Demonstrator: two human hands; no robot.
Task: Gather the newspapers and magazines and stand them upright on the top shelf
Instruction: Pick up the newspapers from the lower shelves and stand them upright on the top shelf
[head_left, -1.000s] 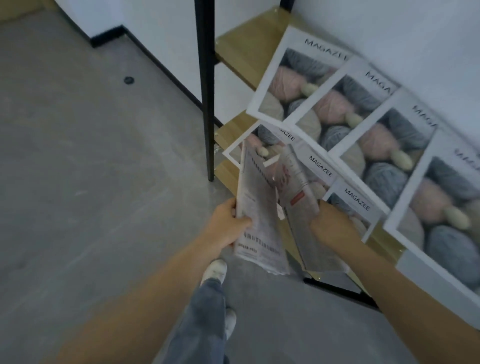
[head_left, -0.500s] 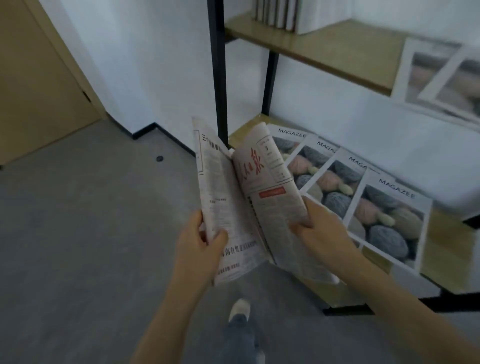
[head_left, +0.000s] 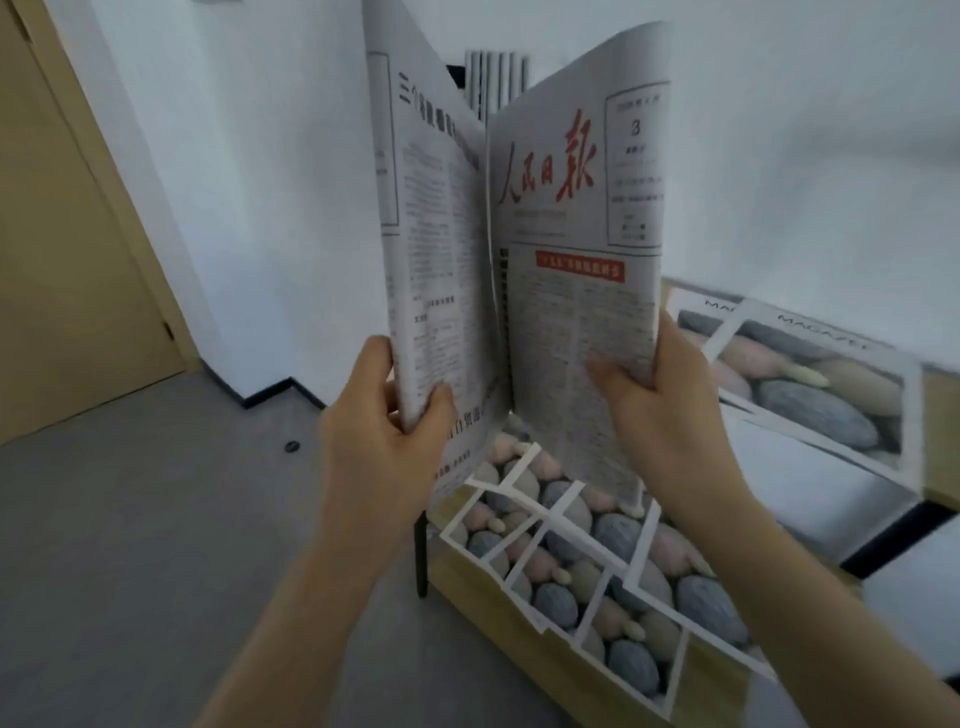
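Upright at the frame's centre, two newspapers stood in our hands: our left hand (head_left: 384, 415) gripped one paper (head_left: 431, 249) by its lower edge, our right hand (head_left: 660, 400) pinched the red-titled paper (head_left: 576, 270). We judged this the carrying step; next both papers needed bringing together and lifting toward the top shelf, mostly hidden behind them. Magazines (head_left: 597, 566) lay overlapping on the low shelf (head_left: 498, 613) at lower right, more (head_left: 810, 379) on a shelf at right. Grey floor (head_left: 130, 545) and a tan door (head_left: 62, 249) filled the left.
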